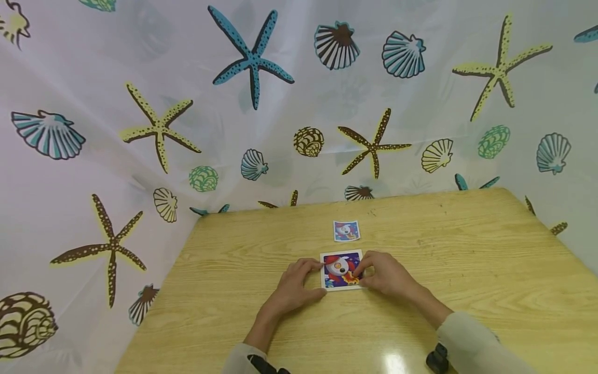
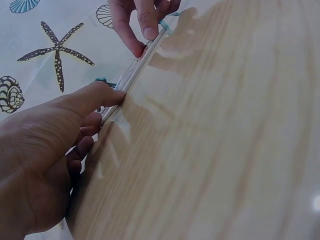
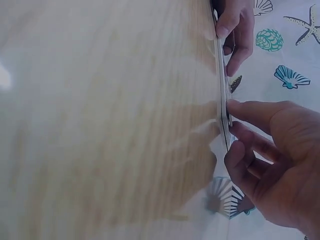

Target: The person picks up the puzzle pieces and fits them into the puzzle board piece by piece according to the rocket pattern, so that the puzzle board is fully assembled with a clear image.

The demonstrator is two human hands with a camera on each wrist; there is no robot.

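Observation:
A small square picture puzzle (image 1: 337,278) in a white frame lies on the table, with a white-and-red cartoon figure and an orange flame on purple. My left hand (image 1: 295,285) holds its left side, thumb at the near corner and fingers at the far one. In the left wrist view the thumb of the left hand (image 2: 55,130) touches the frame's edge (image 2: 132,76). Over the puzzle's right side, my right hand (image 1: 389,275) pinches a small puzzle piece between thumb and fingers. The right wrist view shows that right hand (image 3: 280,155) close against the frame edge, the piece mostly hidden.
Beyond the puzzle lies a small picture card (image 1: 346,231) with a similar, paler picture. The wood-grain table (image 1: 224,270) ends at a white curtain (image 1: 280,93) printed with starfish and shells, which rises along its back and sides.

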